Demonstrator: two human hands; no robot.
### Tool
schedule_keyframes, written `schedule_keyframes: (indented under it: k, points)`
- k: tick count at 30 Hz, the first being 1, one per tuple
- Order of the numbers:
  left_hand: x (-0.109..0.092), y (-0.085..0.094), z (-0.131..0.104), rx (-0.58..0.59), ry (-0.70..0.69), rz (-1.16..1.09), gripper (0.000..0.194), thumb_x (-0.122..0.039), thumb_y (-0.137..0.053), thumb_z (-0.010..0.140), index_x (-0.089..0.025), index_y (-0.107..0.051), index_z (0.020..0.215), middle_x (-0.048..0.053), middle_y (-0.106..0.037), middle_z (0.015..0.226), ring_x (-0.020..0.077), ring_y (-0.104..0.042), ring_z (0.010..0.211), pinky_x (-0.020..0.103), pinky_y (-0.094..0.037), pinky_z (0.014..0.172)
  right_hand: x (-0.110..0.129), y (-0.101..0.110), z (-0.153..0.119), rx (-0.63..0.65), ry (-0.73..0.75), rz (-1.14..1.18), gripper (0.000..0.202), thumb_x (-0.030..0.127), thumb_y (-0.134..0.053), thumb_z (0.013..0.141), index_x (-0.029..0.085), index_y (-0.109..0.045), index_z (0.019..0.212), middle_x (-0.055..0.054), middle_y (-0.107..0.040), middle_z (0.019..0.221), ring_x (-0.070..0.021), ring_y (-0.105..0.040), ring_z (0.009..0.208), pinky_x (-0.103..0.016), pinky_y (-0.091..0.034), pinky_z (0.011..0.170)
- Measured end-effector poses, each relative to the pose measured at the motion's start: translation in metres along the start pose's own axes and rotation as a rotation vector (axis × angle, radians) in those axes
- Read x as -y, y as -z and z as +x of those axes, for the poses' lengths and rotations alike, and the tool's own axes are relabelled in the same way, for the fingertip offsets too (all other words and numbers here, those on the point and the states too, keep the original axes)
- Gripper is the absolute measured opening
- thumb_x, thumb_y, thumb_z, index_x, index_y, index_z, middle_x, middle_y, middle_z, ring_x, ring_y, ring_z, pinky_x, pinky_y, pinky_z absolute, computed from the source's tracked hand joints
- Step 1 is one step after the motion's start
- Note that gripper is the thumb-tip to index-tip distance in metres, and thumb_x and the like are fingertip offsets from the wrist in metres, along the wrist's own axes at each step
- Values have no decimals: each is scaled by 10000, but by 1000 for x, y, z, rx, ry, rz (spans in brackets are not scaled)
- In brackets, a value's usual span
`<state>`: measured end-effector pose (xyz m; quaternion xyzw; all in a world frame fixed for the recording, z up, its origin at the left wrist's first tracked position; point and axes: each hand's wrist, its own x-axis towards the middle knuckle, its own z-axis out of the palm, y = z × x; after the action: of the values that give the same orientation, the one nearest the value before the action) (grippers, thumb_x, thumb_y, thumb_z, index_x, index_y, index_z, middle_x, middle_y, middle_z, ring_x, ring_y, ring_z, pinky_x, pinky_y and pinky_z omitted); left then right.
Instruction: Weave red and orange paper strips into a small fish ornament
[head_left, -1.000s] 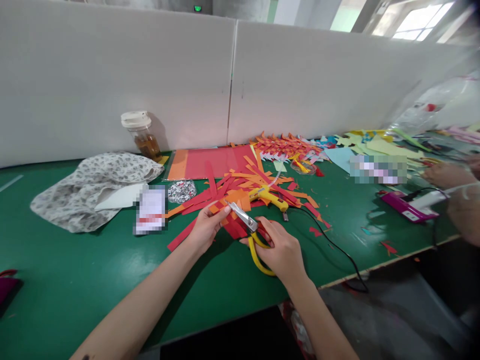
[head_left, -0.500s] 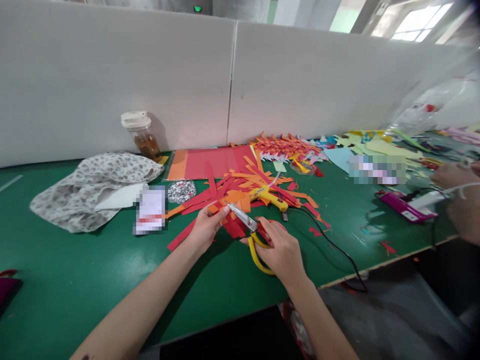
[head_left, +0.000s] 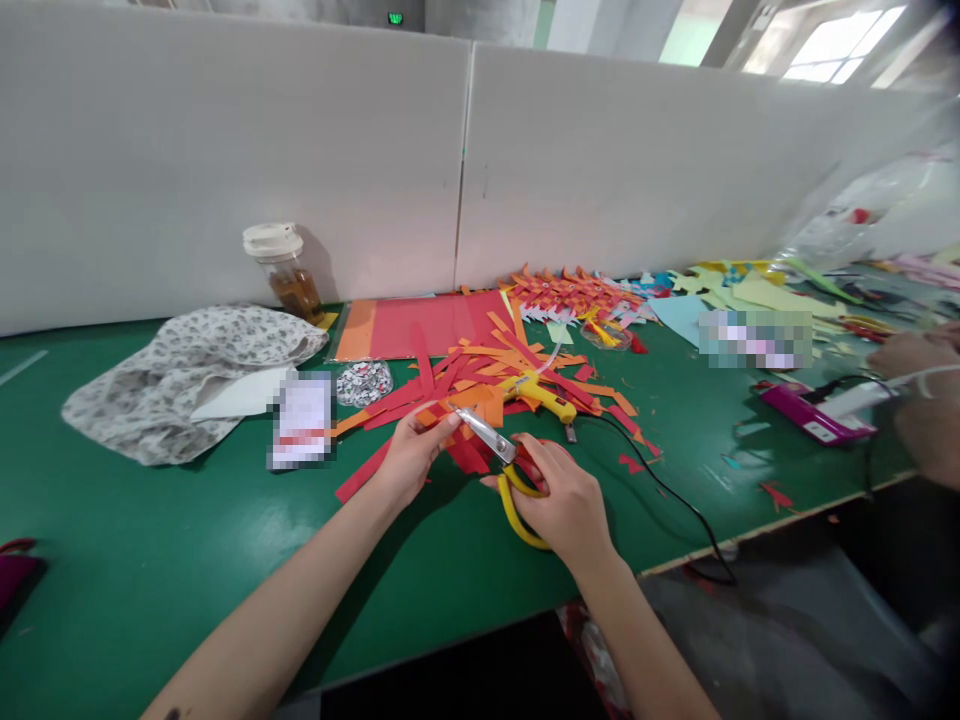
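At the green worktop [head_left: 150,600], my right hand [head_left: 566,495] gripped yellow-handled metal scissors [head_left: 489,436], blades angled over loose red and orange paper strips [head_left: 422,360]. My left hand [head_left: 405,462] was pinched together at the blade tips, on what I could not tell; a careless snip could have nicked it. A tug on the black cord [head_left: 675,491] could have dragged the yellow plastic glue gun [head_left: 553,402] through the strips.

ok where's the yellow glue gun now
In the head view, the yellow glue gun lies just right of centre on the red and orange paper strips, beyond the scissors in the right hand.
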<state>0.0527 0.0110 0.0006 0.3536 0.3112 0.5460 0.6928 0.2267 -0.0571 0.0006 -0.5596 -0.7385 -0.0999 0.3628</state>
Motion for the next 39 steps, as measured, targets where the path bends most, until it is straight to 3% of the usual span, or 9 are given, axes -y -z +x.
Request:
schedule_keyframes:
  k: [9,15,24,31,39]
  points:
    - [2,1,-1,13,26,-8,232,-264,-759,644,-147,-682,829,24,-717,805,136,-659,736,246,-511,716,2,2,1,19,-23,34,432,321,-634,732,140,-568,1119,-64,-649,843,-190,-639,770,-263,-489,623]
    - [2,1,-1,13,32,-3,229,-264,-755,650,-146,-681,831,28,-719,811,139,-660,740,243,-509,713,-1,-1,0,-19,26,31,403,291,-627,743,123,-564,1104,-72,-653,829,-202,-632,781,-282,-498,684]
    - [2,1,-1,11,23,21,228,-277,-751,653,-153,-688,833,35,-722,829,148,-663,758,252,-513,718,-2,-1,-1,-33,57,-21,387,296,-605,765,114,-560,1104,-65,-644,795,-189,-627,744,-270,-475,641]
    - [-4,-3,-1,-46,-19,106,261,-297,-765,626,-157,-690,834,47,-726,864,181,-665,808,280,-505,748,-2,-1,-1,-34,43,-100,372,316,-595,775,131,-568,1096,-47,-643,779,-182,-625,741,-259,-458,645]
    - [-4,-1,0,-22,-40,142,258,-304,-757,636,-150,-688,830,57,-724,886,178,-660,811,285,-497,763,-2,-2,-2,-8,-2,-73,396,339,-607,759,140,-564,1098,-61,-655,841,-196,-633,783,-265,-468,648]
